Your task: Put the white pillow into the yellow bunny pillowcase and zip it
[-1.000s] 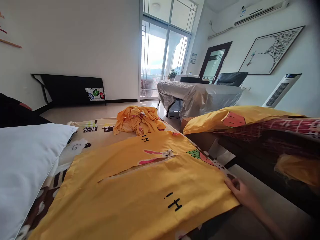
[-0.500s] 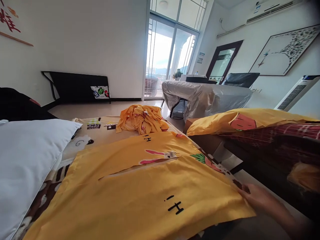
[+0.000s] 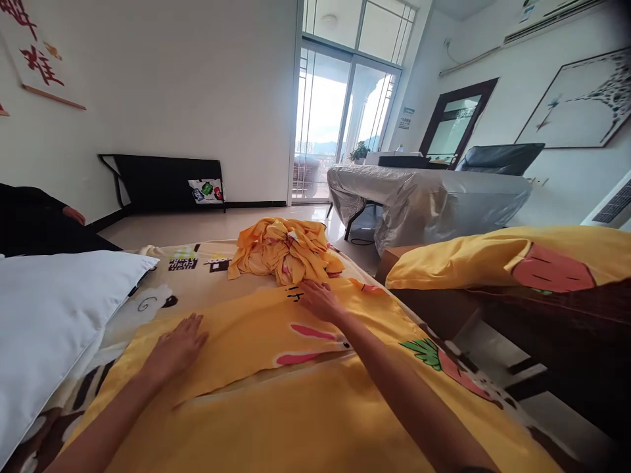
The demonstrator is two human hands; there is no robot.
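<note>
A yellow pillowcase (image 3: pixel 231 420) with rabbit and carrot prints lies spread out, a long slit opening running across its middle. My left hand (image 3: pixel 180 345) rests flat on its far left part, fingers stretched out. Farther over, beside the black lettering, my right hand (image 3: pixel 319 300) lies flat on the same cloth, fingers extended. Just beyond the right fingertips sits a crumpled bundle of yellow cloth (image 3: pixel 280 253). To the left of my left hand is a white pillow (image 3: pixel 64 309).
Beneath everything is a patterned blanket (image 3: pixel 197 282). On the right, a yellow printed pillow (image 3: pixel 458 263) lies on a dark surface above a cardboard box (image 3: pixel 428 305). A person in black (image 3: pixel 34 220) is at the far left. A plastic-covered desk (image 3: pixel 419 197) stands behind.
My right hand has left the pillowcase's near right edge and moved to its far side. My left hand has come into view onto the cloth. The view has shifted slightly.
</note>
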